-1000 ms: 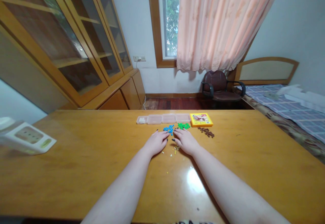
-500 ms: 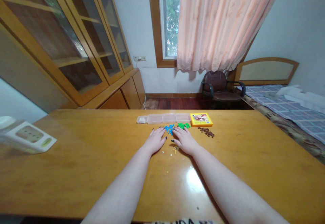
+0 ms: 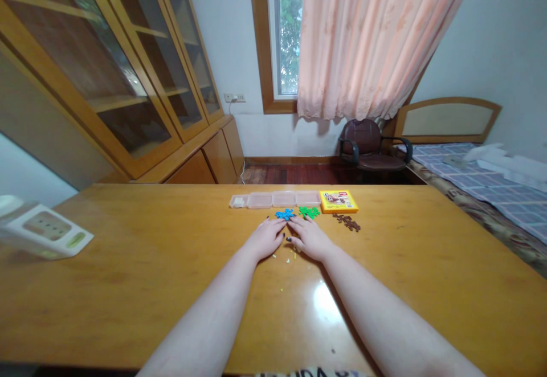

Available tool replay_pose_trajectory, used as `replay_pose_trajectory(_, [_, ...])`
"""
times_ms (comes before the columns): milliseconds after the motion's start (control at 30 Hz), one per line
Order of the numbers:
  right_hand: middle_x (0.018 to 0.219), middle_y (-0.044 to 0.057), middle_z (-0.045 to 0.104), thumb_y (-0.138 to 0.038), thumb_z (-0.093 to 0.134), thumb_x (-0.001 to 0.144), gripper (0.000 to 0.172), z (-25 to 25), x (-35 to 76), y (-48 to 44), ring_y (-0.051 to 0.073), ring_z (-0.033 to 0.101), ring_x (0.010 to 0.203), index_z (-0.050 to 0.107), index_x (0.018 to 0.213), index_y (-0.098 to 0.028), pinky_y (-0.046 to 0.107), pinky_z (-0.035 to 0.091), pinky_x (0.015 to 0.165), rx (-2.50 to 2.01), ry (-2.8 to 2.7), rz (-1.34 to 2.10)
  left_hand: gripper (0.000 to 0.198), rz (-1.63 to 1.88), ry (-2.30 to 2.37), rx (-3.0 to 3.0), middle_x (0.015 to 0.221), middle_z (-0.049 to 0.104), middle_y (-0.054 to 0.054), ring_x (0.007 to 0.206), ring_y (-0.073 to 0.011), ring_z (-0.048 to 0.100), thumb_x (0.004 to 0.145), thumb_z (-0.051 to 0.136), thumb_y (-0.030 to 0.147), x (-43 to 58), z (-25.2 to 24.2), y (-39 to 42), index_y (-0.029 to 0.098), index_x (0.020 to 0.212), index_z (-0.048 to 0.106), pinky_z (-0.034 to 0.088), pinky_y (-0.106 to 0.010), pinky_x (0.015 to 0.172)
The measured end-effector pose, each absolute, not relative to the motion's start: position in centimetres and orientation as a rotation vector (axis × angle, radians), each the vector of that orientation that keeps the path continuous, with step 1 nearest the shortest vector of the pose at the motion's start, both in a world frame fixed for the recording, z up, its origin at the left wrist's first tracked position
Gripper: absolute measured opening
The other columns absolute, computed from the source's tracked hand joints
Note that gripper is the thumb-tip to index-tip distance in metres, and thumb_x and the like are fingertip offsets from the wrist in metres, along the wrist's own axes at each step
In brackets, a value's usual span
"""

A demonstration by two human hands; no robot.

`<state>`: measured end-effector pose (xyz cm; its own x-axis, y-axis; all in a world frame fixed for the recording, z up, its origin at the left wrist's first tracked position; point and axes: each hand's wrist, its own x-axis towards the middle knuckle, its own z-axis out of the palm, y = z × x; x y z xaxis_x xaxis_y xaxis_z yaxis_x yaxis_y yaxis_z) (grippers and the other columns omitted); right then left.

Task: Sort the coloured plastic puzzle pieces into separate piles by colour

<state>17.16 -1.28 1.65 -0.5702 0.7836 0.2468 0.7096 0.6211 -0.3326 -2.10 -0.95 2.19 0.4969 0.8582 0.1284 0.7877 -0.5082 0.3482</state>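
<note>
- The left hand [image 3: 265, 239] lies palm down on the table [image 3: 128, 286], its fingertips just beside the blue pieces [image 3: 285, 214].
- The right hand [image 3: 311, 239] lies palm down, near the left hand, just short of the green pieces [image 3: 309, 212].
- Small yellow bits [image 3: 287, 258] lie scattered on the table near both hands.
- Brown pieces [image 3: 347, 223] lie to the right of the green pieces.
- A clear tray [image 3: 274, 199] with compartments sits far of the blue pieces.
- A yellow box [image 3: 338, 201] sits just right of the tray.
- A white carton [image 3: 45, 230] sits at the table's left edge.
- A wooden cabinet [image 3: 106, 75] stands far left; a chair [image 3: 370, 146] stands beneath a pink curtain [image 3: 376, 41].
</note>
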Motion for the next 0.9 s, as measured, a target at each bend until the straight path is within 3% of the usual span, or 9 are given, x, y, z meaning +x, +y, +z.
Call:
replay_pose_trajectory(200, [0.107, 0.010, 0.066, -0.037, 0.044, 0.092, 0.031, 2.1, 17.5, -1.3, 0.022, 0.056, 0.105, 0.063, 0.107, -0.018, 0.040, 0.029, 0.101, -1.304, -2.391, 0.232, 0.033, 0.487, 1.516, 2.476, 0.114, 0.064, -0.007, 0.106, -0.0191, 0.057, 0.086, 0.042, 0.021, -2.7, 2.4, -0.9, 0.020, 0.111, 0.064, 0.039, -0.036, 0.102])
replay_pose_trajectory(500, [0.140, 0.012, 0.044, -0.047, 0.041, 0.091, 0.051, 0.5, 17.1, -0.8, 0.027, 0.032, 0.132, 0.044, 0.134, -0.021, 0.049, 0.017, 0.106, -1.372, -2.478, 0.238, 0.045, 0.384, 1.474, 2.454, 0.139, 0.046, -0.008, 0.128, -0.0219, 0.041, 0.087, 0.044, 0.026, -2.5, 1.0, -0.1, 0.019, 0.131, 0.048, 0.024, -0.046, 0.111])
replay_pose_trajectory(733, [0.117, 0.010, 0.063, -0.036, 0.042, 0.093, 0.033, 1.7, 17.4, -1.2, 0.021, 0.051, 0.113, 0.059, 0.116, -0.020, 0.042, 0.023, 0.103, -1.241, -2.439, 0.266, 0.033, 0.521, 1.393, 2.511, 0.120, 0.063, -0.003, 0.113, -0.0180, 0.054, 0.087, 0.044, 0.024, -2.4, 2.0, -0.8, 0.025, 0.115, 0.062, 0.029, -0.040, 0.110])
replay_pose_trajectory(900, [0.124, 0.009, 0.058, -0.036, 0.044, 0.091, 0.035, 1.6, 17.3, -1.1, 0.021, 0.048, 0.118, 0.057, 0.121, -0.022, 0.043, 0.026, 0.103, -1.202, -2.405, 0.346, 0.040, 0.417, 1.359, 2.504, 0.133, 0.053, -0.004, 0.123, -0.0186, 0.046, 0.089, 0.042, 0.026, -2.1, 2.2, -0.7, 0.025, 0.127, 0.052, 0.025, -0.042, 0.111])
